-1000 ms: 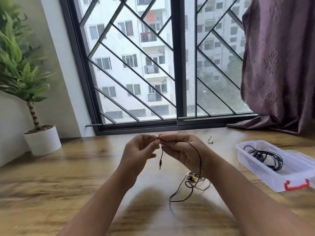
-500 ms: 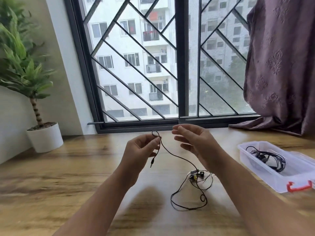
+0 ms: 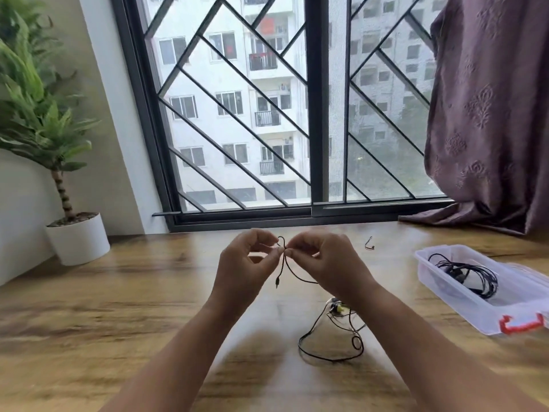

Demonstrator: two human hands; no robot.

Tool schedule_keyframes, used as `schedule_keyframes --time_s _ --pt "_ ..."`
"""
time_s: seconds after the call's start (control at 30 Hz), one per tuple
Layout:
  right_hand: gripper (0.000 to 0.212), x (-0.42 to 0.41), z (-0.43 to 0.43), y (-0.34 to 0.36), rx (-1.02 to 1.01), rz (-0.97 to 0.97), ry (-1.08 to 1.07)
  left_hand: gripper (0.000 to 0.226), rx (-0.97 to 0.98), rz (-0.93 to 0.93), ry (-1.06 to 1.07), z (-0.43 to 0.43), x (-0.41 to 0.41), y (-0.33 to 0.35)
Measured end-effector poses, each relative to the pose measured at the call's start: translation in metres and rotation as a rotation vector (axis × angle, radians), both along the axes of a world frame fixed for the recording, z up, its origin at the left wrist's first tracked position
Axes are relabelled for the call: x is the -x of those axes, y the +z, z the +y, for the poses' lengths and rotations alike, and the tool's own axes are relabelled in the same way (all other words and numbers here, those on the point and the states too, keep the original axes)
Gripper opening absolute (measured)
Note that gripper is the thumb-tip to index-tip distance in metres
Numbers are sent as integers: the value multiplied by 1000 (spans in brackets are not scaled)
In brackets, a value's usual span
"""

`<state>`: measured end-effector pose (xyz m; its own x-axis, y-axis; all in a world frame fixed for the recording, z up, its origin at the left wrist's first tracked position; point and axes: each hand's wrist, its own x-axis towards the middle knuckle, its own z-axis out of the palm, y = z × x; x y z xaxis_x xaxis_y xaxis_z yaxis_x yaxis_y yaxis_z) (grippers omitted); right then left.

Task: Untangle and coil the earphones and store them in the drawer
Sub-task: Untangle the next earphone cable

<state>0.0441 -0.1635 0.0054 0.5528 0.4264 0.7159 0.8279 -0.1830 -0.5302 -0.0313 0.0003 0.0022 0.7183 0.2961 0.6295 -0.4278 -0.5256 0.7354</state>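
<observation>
Over the desk (image 3: 118,322) middle, left hand (image 3: 246,263) and right hand (image 3: 326,263) each pinch the earphones (image 3: 337,310) cord near its plug. Cord looks thin, limp, light, tangle-prone; best held near plug.

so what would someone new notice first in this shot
The left hand and right hand meet at centre above the wooden table, pinching a loop of the black earphones, whose tangled rest lies beneath the right wrist. At right a clear plastic box with a red latch holds another bundle of black cable.
</observation>
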Motion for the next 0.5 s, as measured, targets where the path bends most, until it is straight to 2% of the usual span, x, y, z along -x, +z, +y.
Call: schedule_keyframes --time_s 0.1,0.3,0.4,0.5 --pt "4 1 0 1 69 -78 -61 6 -104 -21 49 -2 1 1" --pt "2 5 -1 3 92 -120 -76 6 -126 31 76 -4 1 1" --pt "3 8 0 3 44 -101 -45 6 -53 82 76 -4 1 0" --pt "8 9 3 2 -40 -2 -14 8 126 158 35 -5 -1 -1"
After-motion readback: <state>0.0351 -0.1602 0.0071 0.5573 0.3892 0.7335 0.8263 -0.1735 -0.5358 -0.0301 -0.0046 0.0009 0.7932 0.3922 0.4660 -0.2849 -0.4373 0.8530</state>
